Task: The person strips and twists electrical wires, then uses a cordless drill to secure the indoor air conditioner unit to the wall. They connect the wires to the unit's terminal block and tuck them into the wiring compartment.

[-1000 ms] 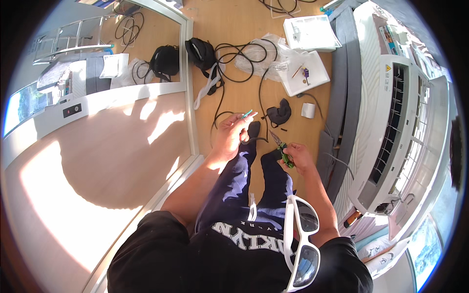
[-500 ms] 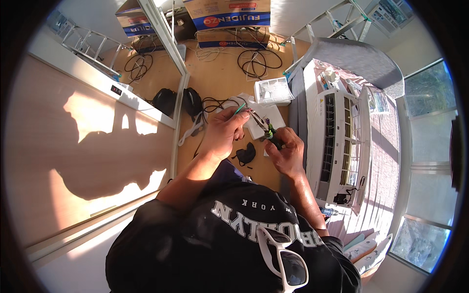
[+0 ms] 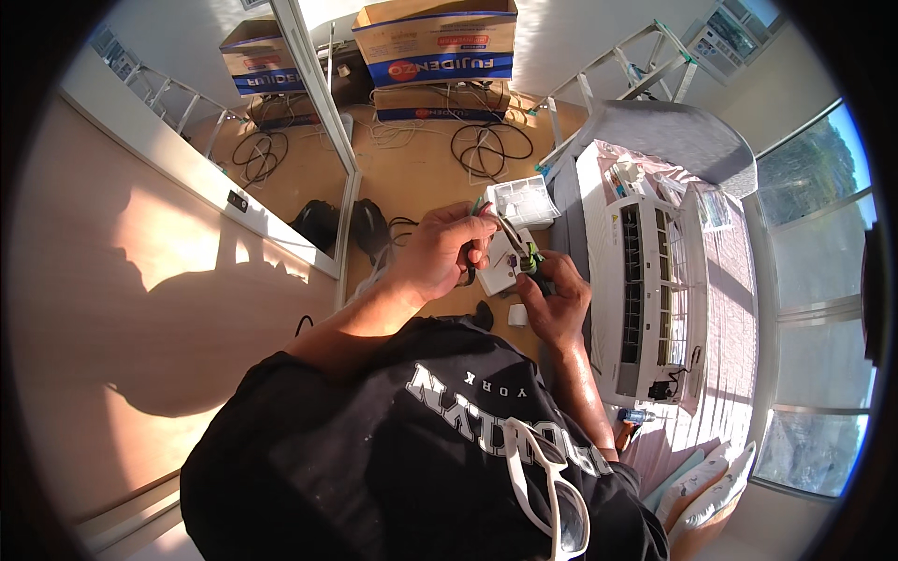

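Observation:
My left hand (image 3: pixel 438 252) is closed in a pinch on a cable whose thin coloured wires (image 3: pixel 481 207), green and reddish, stick out past the fingertips. In my right hand (image 3: pixel 561 301) is a pair of long-nosed pliers (image 3: pixel 513 239) with green and black handles. The pliers' jaws point up and left, close against the wire ends; whether they grip a wire is too small to tell. Both hands are raised in front of my chest, above the floor. The rest of the cable is partly hidden by my left hand.
A long white air-conditioner unit (image 3: pixel 629 290) with its front open lies on the bed at right. A power drill (image 3: pixel 632 423) lies near its lower end. Beyond my hands are a white box (image 3: pixel 524 201), cardboard boxes (image 3: pixel 435 51), coiled black cable (image 3: pixel 491 151) and a stepladder (image 3: pixel 645 79).
The view has tilted, so the room sits lower in the picture. Both hands keep their holds, and the wire ends are turned more upright beside the pliers' jaws.

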{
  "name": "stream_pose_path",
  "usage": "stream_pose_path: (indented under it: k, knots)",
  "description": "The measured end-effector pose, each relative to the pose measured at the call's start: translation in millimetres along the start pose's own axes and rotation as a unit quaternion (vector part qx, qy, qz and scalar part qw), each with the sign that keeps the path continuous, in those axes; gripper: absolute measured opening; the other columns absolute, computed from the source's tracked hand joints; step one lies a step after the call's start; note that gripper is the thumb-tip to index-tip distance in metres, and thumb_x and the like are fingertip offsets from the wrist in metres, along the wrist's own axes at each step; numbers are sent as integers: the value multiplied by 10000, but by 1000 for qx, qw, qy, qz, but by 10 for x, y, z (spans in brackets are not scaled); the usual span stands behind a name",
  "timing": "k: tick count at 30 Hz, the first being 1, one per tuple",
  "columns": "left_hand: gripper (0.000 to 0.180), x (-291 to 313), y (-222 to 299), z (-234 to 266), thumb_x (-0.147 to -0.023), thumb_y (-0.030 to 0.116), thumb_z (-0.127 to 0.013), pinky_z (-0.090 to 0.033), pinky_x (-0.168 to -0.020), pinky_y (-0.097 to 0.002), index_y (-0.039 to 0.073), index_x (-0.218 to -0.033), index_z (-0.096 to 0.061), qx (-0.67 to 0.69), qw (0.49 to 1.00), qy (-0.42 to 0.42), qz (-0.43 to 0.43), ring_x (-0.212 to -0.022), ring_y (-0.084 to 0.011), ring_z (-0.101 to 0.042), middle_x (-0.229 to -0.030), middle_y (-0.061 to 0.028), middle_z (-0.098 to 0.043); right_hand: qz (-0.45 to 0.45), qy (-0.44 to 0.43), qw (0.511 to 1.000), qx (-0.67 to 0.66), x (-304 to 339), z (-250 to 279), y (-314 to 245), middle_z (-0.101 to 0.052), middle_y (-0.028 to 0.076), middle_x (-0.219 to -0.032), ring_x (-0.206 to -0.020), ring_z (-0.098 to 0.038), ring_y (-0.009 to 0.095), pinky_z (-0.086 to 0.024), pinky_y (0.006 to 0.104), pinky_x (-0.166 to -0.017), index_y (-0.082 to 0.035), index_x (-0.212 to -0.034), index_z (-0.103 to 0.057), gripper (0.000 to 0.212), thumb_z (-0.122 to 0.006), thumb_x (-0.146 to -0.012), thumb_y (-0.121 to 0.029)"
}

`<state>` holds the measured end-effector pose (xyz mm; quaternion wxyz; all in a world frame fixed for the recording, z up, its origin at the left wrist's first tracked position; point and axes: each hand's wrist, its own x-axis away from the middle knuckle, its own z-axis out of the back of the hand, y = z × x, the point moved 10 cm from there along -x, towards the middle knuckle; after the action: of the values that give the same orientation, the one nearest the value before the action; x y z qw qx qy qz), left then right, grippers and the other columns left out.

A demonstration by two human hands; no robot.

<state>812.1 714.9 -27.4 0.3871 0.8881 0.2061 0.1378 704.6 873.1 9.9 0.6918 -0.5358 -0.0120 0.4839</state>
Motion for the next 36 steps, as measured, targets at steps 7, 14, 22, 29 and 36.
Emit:
stream_pose_path:
  k: [7, 14, 22, 29, 36]
  knots:
    - [62, 239, 288, 508, -986, 71, -733, -456, -619, -232, 26, -1026, -721, -210, 976, -31, 50, -678, -72, -552, -798, -14, -639, 100, -180, 978, -16, -406, -830, -283, -685, 139, -773, -1158, -646, 420, -539, 491, -970, 4, -831, -690, 146, -750, -760, -109]
    - [136, 280, 448, 806, -1019, 148, -758, -458, -604, -228, 14, -1037, -741, -179, 983, 2, 41, -664, -76, -581, -824, -46, -702, 95, -243, 965, 18, -546, -1304, -226, -650, 160, -714, -835, -672, 351, -557, 436, -697, 21, -707, -671, 385, -947, -771, -240]
    - [204, 200, 162, 957, -1019, 202, -635, -356, -553, -215, 16, -950, -681, -59, 988, 38, 135, -608, -47, -469, -719, 11, -555, -46, -305, 951, -1, -321, -1497, 134, -656, 155, -704, -710, -658, 344, -528, 451, -646, 2, -821, -726, 397, -879, -881, -359]
    - [182, -21, -117, 811, -959, 247, -575, -298, -514, -221, 89, -877, -612, 64, 990, 69, 106, -564, -36, -363, -681, 83, -426, -279, -250, 884, -279, 15, -1558, 316, -699, 50, -691, -609, -598, 121, -477, 355, -564, 2, -865, -728, 325, -788, -990, -292]
    - [245, -80, -225, 720, -957, 300, -580, -248, -494, -250, 156, -766, -527, 141, 978, 82, 128, -532, -56, -308, -623, 86, -387, -360, -214, 799, -431, 213, -1594, 440, -574, 37, -563, -499, -498, 116, -380, 310, -467, -35, -671, -619, 419, -740, -1007, -255]
